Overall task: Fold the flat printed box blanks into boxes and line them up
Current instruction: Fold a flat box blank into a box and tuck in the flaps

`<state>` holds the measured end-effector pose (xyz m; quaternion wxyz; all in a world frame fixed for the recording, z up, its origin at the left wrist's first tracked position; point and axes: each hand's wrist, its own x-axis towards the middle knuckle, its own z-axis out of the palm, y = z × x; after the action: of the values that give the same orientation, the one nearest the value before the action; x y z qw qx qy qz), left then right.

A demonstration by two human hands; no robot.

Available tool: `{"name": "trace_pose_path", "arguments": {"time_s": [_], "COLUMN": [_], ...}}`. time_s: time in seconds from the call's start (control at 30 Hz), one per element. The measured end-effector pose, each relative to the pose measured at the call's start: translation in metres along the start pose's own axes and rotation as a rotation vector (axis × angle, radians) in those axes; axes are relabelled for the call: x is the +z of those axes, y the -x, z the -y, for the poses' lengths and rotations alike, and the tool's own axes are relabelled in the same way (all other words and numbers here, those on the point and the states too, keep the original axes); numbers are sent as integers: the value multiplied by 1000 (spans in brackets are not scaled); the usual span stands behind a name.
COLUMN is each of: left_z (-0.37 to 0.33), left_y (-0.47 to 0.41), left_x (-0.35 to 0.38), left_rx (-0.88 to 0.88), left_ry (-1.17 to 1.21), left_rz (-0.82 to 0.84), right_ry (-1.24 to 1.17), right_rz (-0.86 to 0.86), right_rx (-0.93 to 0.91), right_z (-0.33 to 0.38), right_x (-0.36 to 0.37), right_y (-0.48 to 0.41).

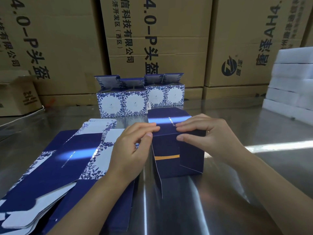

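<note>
Gripping glossy navy card box [169, 165] | left hand [130, 150], right hand [208, 134] curled on top edge

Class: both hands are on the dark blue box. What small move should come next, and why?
Probably fold in the loose flap: both the left hand and right hand pinch the top edge of the box, yet that flap hangs open on the near side.

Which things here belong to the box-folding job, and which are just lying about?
Job: dark blue half-folded cardboard box, gripped by left hand and right hand; stack of flat blue-and-white printed blanks; row of folded blue-and-white floral boxes.
Lying about: big brown cardboard cartons; stack of white foam blocks.
</note>
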<state>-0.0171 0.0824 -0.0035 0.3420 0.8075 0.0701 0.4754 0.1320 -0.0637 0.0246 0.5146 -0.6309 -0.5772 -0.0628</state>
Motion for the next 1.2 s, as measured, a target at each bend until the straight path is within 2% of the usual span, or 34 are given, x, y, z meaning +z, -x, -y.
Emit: {"name": "trace_pose_path", "arguments": {"time_s": [0.47, 0.7, 1.2], "left_z": [1, 0, 1], "left_y": [0, 0, -1], "left_x": [1, 0, -1], "left_rx": [-26, -30, -54], "left_ry": [-3, -43, -34], "left_rz": [-14, -9, 1], "right_ry": [40, 20, 5], "right_rz": [-96, -23, -59], "right_rx": [-107, -27, 19], "right_z": [-5, -3, -3], "right_x": [13, 4, 2], "right_y": [2, 1, 0]}}
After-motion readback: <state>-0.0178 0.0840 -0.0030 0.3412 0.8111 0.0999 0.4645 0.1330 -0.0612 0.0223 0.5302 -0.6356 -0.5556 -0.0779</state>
